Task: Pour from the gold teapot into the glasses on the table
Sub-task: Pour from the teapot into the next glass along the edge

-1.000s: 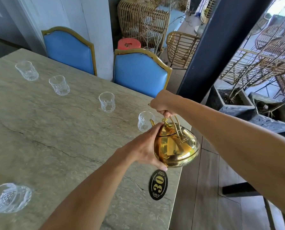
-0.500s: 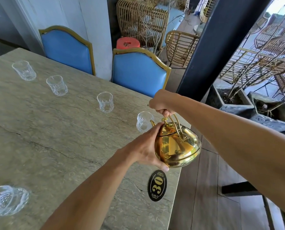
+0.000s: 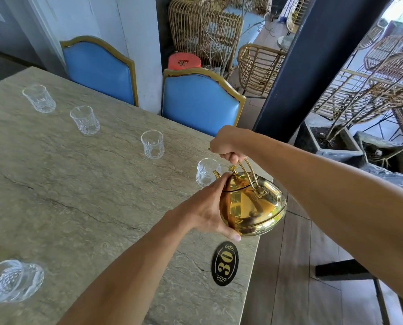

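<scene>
A shiny gold teapot hangs tilted over the table's right edge, its spout pointing at the nearest clear glass. My right hand grips the wire handle from above. My left hand cups the pot's left side, fingers curled round the body with the thumb under its base. Three more clear glasses stand in a row along the far side: one, a second and a third. Another glass sits at the near left. I cannot see any liquid.
The stone table carries a black oval plaque with "30" near its right edge. Two blue chairs with gold frames stand behind the table. Wicker chairs, a dark pillar and stone planters lie to the right.
Both hands and the teapot stay almost in the same place beside the nearest glass; only the view has shifted a little.
</scene>
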Motion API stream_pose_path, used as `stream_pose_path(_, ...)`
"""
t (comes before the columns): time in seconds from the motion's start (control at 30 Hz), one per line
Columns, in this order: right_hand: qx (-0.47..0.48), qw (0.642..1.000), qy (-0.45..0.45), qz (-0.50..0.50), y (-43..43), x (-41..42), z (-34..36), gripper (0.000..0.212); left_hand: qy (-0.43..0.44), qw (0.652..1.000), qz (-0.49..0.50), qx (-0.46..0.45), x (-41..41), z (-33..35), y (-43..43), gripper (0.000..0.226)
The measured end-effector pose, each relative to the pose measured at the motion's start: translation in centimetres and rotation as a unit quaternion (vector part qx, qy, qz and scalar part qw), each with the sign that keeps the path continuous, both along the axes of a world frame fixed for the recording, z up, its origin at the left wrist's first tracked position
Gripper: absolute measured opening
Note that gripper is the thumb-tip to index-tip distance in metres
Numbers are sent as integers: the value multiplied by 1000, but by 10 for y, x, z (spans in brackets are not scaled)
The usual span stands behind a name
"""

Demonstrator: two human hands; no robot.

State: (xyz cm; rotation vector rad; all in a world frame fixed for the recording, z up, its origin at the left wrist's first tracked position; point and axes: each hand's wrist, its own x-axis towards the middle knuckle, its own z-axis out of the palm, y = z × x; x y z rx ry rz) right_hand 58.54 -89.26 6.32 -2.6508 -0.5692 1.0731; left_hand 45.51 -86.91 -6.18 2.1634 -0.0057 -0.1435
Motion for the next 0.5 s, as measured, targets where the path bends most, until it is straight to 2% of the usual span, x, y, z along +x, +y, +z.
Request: stream_pose_path(0.5, -32, 999, -8, 9, 3, 2, -1, 23, 5, 1000, -1, 5, 1, 1, 0, 133)
